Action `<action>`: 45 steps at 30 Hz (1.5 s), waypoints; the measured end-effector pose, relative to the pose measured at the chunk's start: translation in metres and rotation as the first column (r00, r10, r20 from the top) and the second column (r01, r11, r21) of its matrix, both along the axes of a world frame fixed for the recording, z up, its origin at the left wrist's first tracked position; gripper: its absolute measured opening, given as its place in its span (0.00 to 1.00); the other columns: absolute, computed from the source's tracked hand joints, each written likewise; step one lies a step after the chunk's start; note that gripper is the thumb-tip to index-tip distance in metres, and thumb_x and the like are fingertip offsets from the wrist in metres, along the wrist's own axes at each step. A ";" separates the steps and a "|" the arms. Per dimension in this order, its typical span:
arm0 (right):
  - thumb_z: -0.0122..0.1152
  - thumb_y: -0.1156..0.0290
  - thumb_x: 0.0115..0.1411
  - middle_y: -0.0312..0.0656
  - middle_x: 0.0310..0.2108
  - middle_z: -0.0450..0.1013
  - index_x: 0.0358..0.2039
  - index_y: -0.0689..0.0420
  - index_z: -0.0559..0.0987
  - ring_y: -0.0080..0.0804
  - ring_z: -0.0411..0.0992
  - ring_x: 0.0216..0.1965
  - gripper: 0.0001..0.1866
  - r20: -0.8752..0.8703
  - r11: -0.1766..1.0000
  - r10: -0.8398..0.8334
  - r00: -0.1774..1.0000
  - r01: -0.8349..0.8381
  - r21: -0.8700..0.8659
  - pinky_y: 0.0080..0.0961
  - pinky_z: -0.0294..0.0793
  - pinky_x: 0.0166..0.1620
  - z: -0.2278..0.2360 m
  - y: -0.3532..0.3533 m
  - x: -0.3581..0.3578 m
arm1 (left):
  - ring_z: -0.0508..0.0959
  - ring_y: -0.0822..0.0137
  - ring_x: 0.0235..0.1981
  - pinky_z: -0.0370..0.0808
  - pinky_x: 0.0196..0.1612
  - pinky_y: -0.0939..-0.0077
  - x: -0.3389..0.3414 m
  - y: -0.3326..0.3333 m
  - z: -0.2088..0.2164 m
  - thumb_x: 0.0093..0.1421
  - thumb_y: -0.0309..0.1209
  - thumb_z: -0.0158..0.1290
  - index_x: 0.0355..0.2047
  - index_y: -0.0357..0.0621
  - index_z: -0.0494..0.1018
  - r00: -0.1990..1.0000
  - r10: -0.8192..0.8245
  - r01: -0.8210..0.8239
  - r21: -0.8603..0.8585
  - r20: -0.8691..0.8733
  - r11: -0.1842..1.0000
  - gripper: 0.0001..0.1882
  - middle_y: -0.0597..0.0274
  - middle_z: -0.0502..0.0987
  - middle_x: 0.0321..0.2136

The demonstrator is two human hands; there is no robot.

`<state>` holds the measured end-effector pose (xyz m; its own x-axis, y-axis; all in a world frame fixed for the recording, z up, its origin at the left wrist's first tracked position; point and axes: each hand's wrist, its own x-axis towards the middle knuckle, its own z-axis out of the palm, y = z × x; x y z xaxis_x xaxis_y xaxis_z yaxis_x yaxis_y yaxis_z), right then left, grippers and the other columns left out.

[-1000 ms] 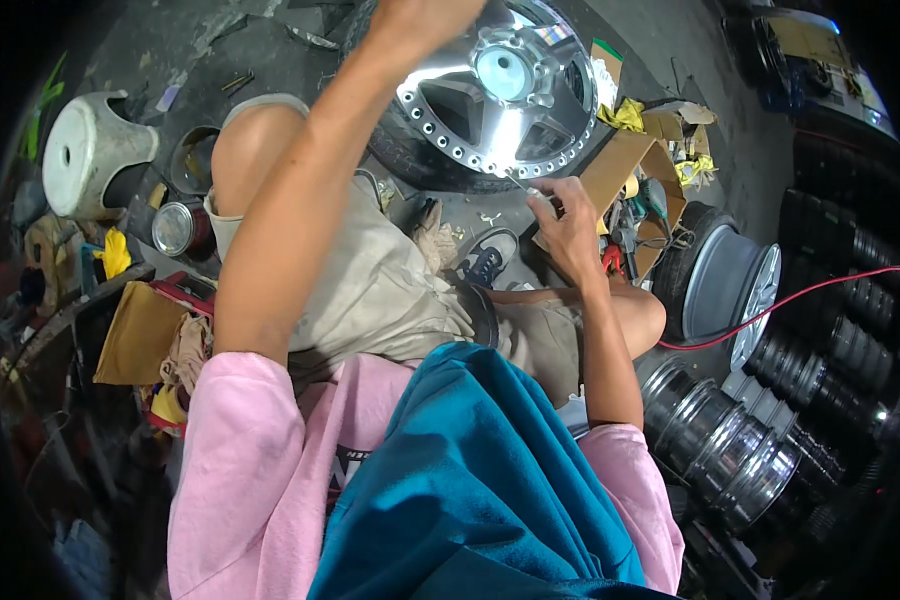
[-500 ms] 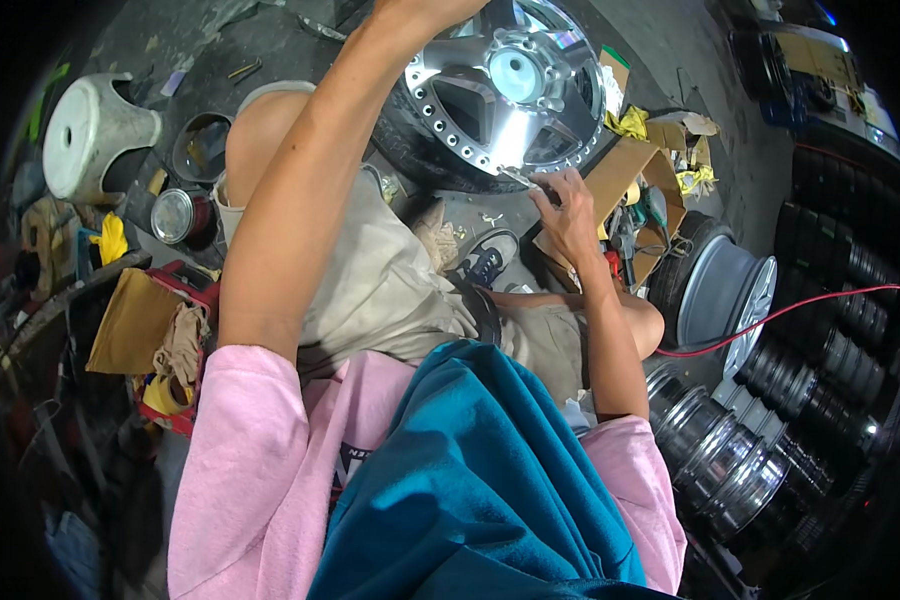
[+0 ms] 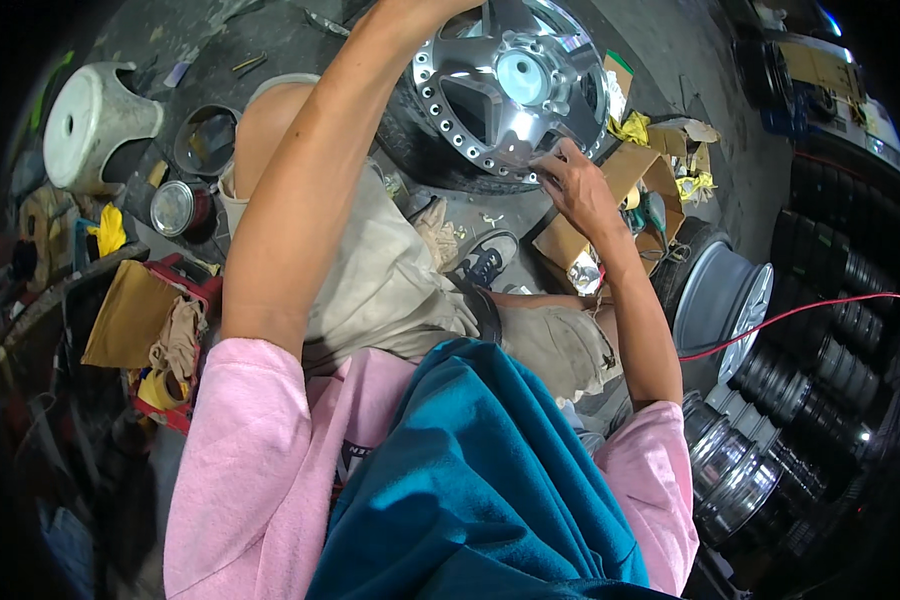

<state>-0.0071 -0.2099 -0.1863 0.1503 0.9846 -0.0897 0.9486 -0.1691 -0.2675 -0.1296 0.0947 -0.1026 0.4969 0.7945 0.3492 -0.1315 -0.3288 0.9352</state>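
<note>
A polished metal wheel rim [image 3: 525, 128] with a row of bolts or holes along its edge lies at the top, with a pale round hub at its centre. It rests on a black tyre [image 3: 402, 135]. My right hand [image 3: 577, 190] is at the near right edge of the rim, its fingers closed in a pinch at the base of a spoke. What they hold, if anything, is too small to make out. My left arm reaches up across the rim's left side. Only the back of my left hand [image 3: 438, 6] shows at the top edge; its fingers are out of the picture.
An open cardboard box [image 3: 638, 170] of tools stands right of my right hand. Further right are a silver wheel [image 3: 715, 300], a red hose [image 3: 800, 312] and stacked rims [image 3: 735, 480]. At left are a white stool [image 3: 80, 125], a tin can [image 3: 175, 208] and a red crate [image 3: 175, 410].
My right hand has moved slightly up and right along the rim, and its forearm has swung outward. The rim has turned or shifted a little. My left arm has hardly moved.
</note>
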 end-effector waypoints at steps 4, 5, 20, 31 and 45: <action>0.66 0.76 0.56 0.46 0.39 0.71 0.42 0.54 0.83 0.47 0.77 0.42 0.12 -0.035 0.988 -0.056 0.998 0.051 -0.144 0.43 0.77 0.46 0.007 0.011 0.003 | 0.83 0.66 0.28 0.78 0.35 0.70 0.000 0.002 0.000 0.60 0.32 0.57 0.36 0.35 0.82 1.000 0.025 -0.024 0.070 -0.013 0.997 0.12 0.54 0.84 0.26; 0.65 0.76 0.57 0.47 0.39 0.71 0.42 0.54 0.84 0.47 0.77 0.42 0.11 0.006 0.989 0.003 1.000 -0.002 -0.149 0.43 0.77 0.46 0.010 0.016 0.003 | 0.83 0.66 0.28 0.78 0.35 0.70 0.001 0.001 0.000 0.60 0.32 0.57 0.36 0.35 0.82 1.000 0.023 -0.022 0.070 -0.012 0.997 0.12 0.54 0.84 0.26; 0.64 0.72 0.60 0.48 0.39 0.72 0.43 0.58 0.82 0.49 0.76 0.41 0.11 -0.051 0.986 -0.066 0.996 0.057 -0.158 0.44 0.74 0.46 0.032 0.022 -0.005 | 0.84 0.62 0.31 0.79 0.39 0.67 0.002 0.002 -0.003 0.60 0.33 0.58 0.36 0.35 0.82 0.999 -0.027 0.028 0.052 -0.032 0.998 0.12 0.52 0.84 0.28; 0.69 0.70 0.59 0.48 0.35 0.72 0.44 0.56 0.85 0.48 0.75 0.36 0.12 -0.236 0.961 -0.275 0.932 0.274 -0.037 0.42 0.74 0.42 -0.013 -0.003 -0.027 | 0.85 0.59 0.33 0.79 0.40 0.65 -0.003 0.003 -0.003 0.60 0.34 0.57 0.35 0.36 0.82 0.997 -0.012 0.020 0.100 -0.079 0.995 0.12 0.49 0.84 0.30; 0.67 0.74 0.57 0.47 0.41 0.71 0.45 0.55 0.81 0.50 0.75 0.43 0.14 0.260 0.981 0.188 0.947 -0.194 -0.003 0.43 0.76 0.45 0.003 0.032 -0.021 | 0.85 0.59 0.33 0.79 0.39 0.65 -0.002 -0.006 -0.002 0.60 0.34 0.58 0.34 0.36 0.82 0.996 -0.056 0.062 0.088 -0.073 0.994 0.12 0.49 0.84 0.29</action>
<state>-0.0282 -0.1784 -0.1834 -0.0254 0.9984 -0.0504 0.9996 0.0249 -0.0111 -0.1311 0.0886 -0.1041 0.5677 0.7298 0.3811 -0.0885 -0.4061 0.9095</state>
